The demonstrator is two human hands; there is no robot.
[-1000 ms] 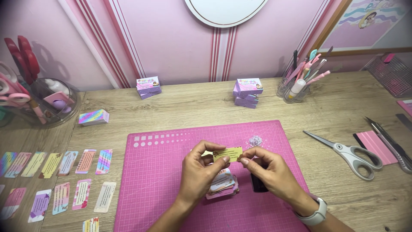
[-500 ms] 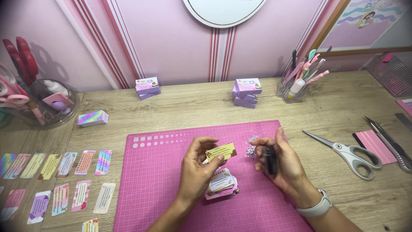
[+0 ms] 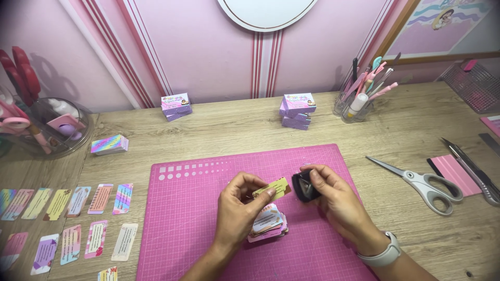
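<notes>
Far to the left of our fingers, rows of small coloured cards (image 3: 67, 218) lie flat on the wooden desk (image 3: 219, 127), and a rainbow-striped stack (image 3: 109, 144) sits beyond them beside a clear bowl (image 3: 49, 130).

Our left hand (image 3: 237, 213) hovers over the pink cutting mat (image 3: 182, 208). Its thumb and fingers are closed in a pinch on a small yellow card (image 3: 273, 188), which sticks out to the right of the fingertips, tilted slightly upward. Just below those fingers, a stack of pastel cards (image 3: 268, 225) rests on the mat.

Our right hand (image 3: 341, 205) is curled shut around a small black punch (image 3: 304, 186), held between thumb and fingers, its near edge just beside the yellow card's free end; we cannot tell whether they touch.

Well to the right of our fingers lie grey-handled scissors (image 3: 422, 182), then a pink pad (image 3: 453, 174) and a craft knife (image 3: 471, 164).
</notes>
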